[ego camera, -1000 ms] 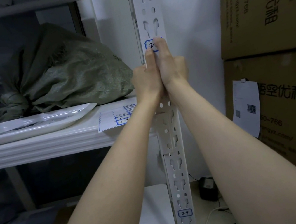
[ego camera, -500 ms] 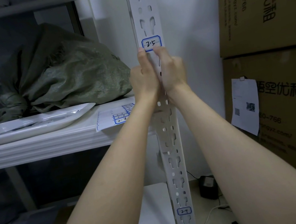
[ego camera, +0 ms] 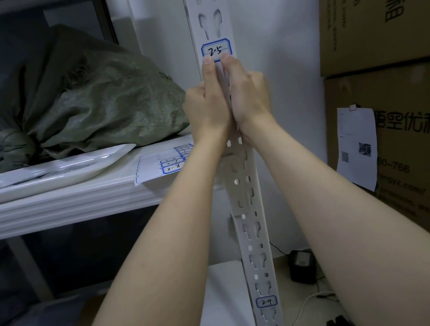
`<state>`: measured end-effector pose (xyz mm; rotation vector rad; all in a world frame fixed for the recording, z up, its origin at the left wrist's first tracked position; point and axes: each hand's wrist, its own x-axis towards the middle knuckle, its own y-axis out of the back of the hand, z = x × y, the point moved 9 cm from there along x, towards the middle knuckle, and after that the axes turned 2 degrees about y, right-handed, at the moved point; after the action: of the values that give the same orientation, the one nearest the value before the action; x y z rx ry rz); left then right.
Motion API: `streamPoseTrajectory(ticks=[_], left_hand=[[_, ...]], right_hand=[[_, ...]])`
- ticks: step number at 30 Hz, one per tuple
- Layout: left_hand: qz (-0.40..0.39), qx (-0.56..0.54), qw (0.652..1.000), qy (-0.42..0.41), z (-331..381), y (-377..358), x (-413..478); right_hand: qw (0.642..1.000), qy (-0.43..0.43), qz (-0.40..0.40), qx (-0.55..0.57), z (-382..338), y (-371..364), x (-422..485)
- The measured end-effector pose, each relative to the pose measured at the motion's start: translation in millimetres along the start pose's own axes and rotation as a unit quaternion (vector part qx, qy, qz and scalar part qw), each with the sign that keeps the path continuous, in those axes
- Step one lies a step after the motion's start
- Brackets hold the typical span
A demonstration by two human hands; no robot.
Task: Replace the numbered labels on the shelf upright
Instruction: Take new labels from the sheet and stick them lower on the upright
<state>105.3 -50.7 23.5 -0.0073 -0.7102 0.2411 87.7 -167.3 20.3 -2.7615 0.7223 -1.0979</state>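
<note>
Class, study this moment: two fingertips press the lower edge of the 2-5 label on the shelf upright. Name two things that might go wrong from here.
1. The left hand and right hand press only the bottom of the 2-5 label; its top may stay loose or crease.
2. The label sheet lies at the shelf edge right beside the left forearm, which might knock it off.
</note>
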Motion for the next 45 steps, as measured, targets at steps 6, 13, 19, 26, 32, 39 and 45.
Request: streamPoseTrajectory(ticks=[6,13,19,26,32,39,45], left_hand=[[0.002,-0.030,0.999,0.011,-2,-2,3],[0.003,-0.011,1.000,0.012,0,1,0],[-0.010,0.033,0.999,0.034,3,0,-5],[-0.075,0.034,0.988,0.128,0,-7,1],[-0.068,0.052,0.990,0.114,-1,-7,4],[-0.027,0.054,0.994,0.087,-1,-3,-4],[-0.053,0.084,0.993,0.062,5,1,-10]], right_hand=[[1.000,-0.005,-0.003,-0.010,-2,2,-2],[1.000,0.002,0.005,-0.020,-2,1,1],[0.999,-0.040,0.002,-0.018,2,-2,7],[0.999,-0.037,0.020,-0.031,-1,2,9],[0.999,-0.046,0.010,-0.025,4,-1,6],[1.000,-0.023,0.005,-0.013,6,0,1],[0.999,-0.025,-0.019,-0.019,5,-1,-5]])
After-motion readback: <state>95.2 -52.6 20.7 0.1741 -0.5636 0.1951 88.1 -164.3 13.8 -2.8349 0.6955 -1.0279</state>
